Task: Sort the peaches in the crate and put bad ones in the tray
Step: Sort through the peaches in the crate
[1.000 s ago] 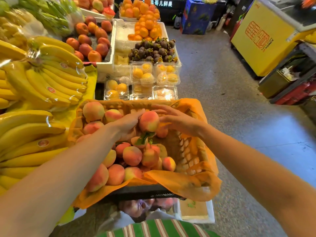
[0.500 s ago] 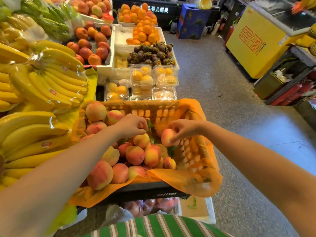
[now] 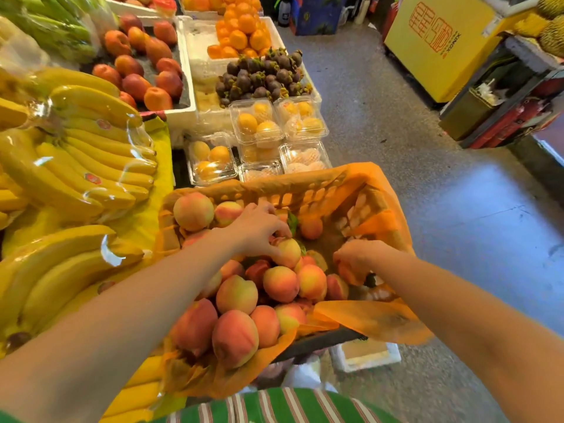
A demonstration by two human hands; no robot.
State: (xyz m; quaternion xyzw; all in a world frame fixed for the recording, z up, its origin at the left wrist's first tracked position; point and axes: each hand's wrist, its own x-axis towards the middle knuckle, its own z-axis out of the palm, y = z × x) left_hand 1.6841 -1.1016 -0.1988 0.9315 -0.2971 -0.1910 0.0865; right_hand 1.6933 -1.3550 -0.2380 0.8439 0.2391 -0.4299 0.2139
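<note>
An orange-lined crate (image 3: 308, 190) holds several peaches heaped on its left and near side. My left hand (image 3: 259, 228) reaches over the heap, its fingers curled around a pale yellow-pink peach (image 3: 288, 251) on top. My right hand (image 3: 355, 259) is low at the right side of the crate, fingers curled over a reddish peach (image 3: 346, 274) that it mostly hides. A lone peach (image 3: 310, 228) lies deeper in the crate's far right part. Below the crate's near edge a white tray (image 3: 366, 358) shows in part.
Wrapped banana bunches (image 3: 76, 160) lie close on the left. Clear boxes of yellow fruit (image 3: 259, 126) stand just behind the crate, with mangosteens (image 3: 262, 76), oranges and nectarines farther back. Grey floor opens to the right, bounded by a yellow cabinet (image 3: 436, 41).
My right hand has come down and toward me with its peach, from mid-crate to the near right side. My left hand has shifted onto a peach on top of the heap.
</note>
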